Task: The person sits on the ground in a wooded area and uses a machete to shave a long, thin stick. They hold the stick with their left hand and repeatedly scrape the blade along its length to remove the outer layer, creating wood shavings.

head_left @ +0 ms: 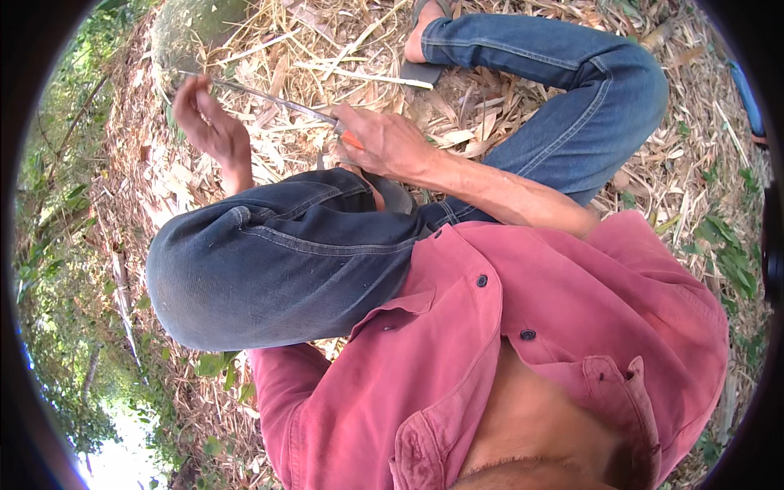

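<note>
1. Centre of the action: a long thin blade (pixel 269 98), grey metal, runs slantwise from upper left down to the right, just above the raised knee and over the ground litter.
2. Its orange handle (pixel 353 140) peeks out at the blade's lower end, mostly hidden in the fist.
3. The right hand (pixel 388 143) is wrapped tight round that handle, fingers curled shut on it, knuckles up.
4. The left hand (pixel 208 122) sits at the blade's far end, fingers loosely bent and part open; the fingertips are close to the metal near the tip, but whether they touch it I cannot tell.
5. Below both hands, the left knee in dark jeans (pixel 261 261) rises big in the foreground, the left wrist disappearing behind it.
6. The right leg in blue jeans (pixel 572 90) bends out to the upper right, its foot in a sandal (pixel 425 41) planted on the litter.
7. A faded red buttoned shirt (pixel 506 343) fills the lower right, hanging open at the chest.
8. All around: dry bamboo leaves and husks (pixel 457 106) carpet the ground, with a rounded mossy stone (pixel 192 28) just beyond the blade's tip and green foliage at the left rim.
</note>
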Motion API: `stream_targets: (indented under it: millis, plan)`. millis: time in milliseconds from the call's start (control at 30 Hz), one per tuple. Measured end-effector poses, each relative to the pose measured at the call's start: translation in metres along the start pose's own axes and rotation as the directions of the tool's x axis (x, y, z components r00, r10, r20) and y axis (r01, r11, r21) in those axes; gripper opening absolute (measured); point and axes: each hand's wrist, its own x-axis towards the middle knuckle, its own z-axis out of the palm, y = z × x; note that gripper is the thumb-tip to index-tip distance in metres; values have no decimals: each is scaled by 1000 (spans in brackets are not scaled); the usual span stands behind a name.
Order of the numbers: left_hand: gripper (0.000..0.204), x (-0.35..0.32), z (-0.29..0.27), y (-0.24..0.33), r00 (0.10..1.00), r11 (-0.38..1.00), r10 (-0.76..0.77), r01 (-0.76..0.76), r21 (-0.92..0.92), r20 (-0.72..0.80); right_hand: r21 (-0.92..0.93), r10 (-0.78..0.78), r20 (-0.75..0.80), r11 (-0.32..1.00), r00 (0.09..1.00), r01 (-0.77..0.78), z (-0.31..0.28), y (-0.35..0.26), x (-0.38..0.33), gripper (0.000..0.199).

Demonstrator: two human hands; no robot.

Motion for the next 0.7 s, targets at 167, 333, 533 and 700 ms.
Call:
stream_targets:
  millis: [167, 333, 533, 700]
  plan:
    - [43, -131, -25, -36, 569, 721, -681, 631, 285, 462, 25, -3, -2, 1000, 1000, 3, -1, 0, 0, 38]
    - [29, -157, -5, -41, 491, 706, -669, 656, 269, 559, 4, -37, 36, 999, 999, 37, -4, -9, 5, 36]
    - [23, -112, 5, -13, 602, 746, -666, 553, 371, 441, 19, -89, -2, 996, 996, 89, -29, -25, 17, 36]
    - [25, -163, 5, -69, 610, 744, -658, 433, 509, 442, -78, -58, 130, 995, 990, 69, -14, -8, 33, 37]
